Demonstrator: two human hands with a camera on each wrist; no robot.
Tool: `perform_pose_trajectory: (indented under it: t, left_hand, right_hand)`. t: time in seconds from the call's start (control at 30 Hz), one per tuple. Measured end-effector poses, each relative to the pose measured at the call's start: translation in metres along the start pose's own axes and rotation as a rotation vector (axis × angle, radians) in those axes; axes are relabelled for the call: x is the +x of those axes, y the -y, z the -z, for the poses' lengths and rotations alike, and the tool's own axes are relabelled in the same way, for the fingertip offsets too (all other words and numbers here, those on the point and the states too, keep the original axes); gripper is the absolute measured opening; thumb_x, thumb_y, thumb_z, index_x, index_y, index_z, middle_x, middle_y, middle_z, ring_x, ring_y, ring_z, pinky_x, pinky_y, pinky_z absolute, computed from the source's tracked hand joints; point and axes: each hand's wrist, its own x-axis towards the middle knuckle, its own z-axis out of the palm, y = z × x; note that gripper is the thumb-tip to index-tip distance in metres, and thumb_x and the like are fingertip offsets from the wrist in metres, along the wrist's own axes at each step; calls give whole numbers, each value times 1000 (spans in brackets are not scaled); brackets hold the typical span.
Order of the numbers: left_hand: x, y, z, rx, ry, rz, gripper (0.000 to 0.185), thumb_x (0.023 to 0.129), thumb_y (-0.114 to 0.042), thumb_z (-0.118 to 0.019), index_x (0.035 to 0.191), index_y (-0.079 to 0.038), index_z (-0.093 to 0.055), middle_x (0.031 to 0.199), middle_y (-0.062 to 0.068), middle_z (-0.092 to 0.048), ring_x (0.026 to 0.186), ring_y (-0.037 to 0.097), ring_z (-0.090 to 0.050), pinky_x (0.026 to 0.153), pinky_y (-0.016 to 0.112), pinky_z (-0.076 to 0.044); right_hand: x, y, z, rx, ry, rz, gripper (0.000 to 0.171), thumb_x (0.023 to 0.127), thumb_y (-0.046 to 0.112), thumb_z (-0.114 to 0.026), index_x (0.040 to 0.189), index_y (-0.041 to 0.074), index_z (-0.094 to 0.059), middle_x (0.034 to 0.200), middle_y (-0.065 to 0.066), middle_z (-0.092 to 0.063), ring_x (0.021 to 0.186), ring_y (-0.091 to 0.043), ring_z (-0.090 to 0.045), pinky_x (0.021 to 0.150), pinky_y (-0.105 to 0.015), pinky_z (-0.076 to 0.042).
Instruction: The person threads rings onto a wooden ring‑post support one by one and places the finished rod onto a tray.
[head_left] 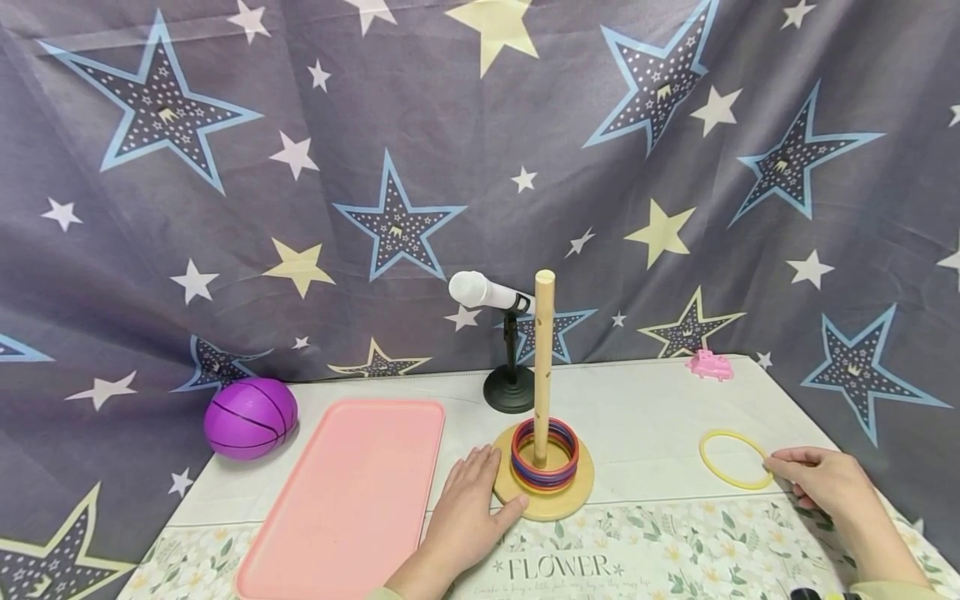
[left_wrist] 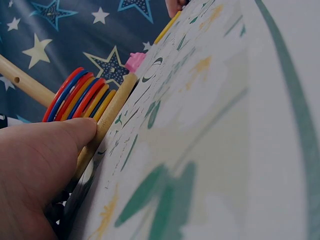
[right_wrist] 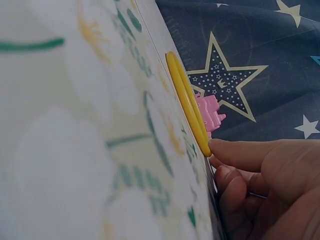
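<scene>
A wooden ring stacker stands mid-table: an upright peg [head_left: 543, 367] on a round base [head_left: 558, 502], with several coloured rings [head_left: 545, 483] stacked around the peg's foot. My left hand [head_left: 468, 500] lies flat on the table beside it, fingers straight, thumb tip against the base's rim. The left wrist view shows that thumb [left_wrist: 75, 131] touching the base [left_wrist: 112, 112] under the rings [left_wrist: 80, 95]. A yellow ring [head_left: 703, 457] lies flat on the table at the right. My right hand [head_left: 821, 479] touches its near edge with the index fingertip [right_wrist: 220, 148]; the yellow ring [right_wrist: 187, 100] is not lifted.
A pink tray [head_left: 345, 500] lies left of my left hand, a purple ball [head_left: 250, 418] beyond it. A microphone on a black stand [head_left: 483, 292] is behind the peg. A small pink toy [head_left: 710, 365] sits at the back right. A star-print curtain [head_left: 225, 208] hangs behind.
</scene>
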Motion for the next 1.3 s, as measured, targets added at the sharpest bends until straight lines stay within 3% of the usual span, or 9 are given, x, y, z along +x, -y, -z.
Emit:
perform_pose_trajectory:
  t: [0.57, 0.93, 1.3]
  left_hand:
    - [1, -1, 0, 26, 28, 33, 86, 102, -56, -73, 160, 4, -52, 167, 26, -48, 160, 41, -39, 133, 59, -24]
    - [1, -3, 3, 24, 31, 29, 88, 103, -57, -72, 160, 5, -51, 167, 26, -47, 160, 43, -39, 133, 61, -25]
    - [0, -4, 4, 23, 34, 26, 88, 102, -56, -73, 160, 6, -51, 167, 27, -47, 159, 42, -39, 132, 62, -25]
  right_hand:
    - [-1, 0, -1, -104, 3, 15, 40, 99, 39, -81, 107, 0, -78, 76, -2, -63, 71, -21, -62, 60, -35, -56]
    - [-4, 3, -2, -139, -10, 42, 30, 102, 30, -76, 99, 0, -78, 74, 0, -67, 68, -19, -64, 60, -32, -56]
    - [-3, 0, 0, -116, -13, 38, 32, 102, 34, -75, 97, 3, -81, 73, -1, -69, 67, -21, -65, 60, -33, -57]
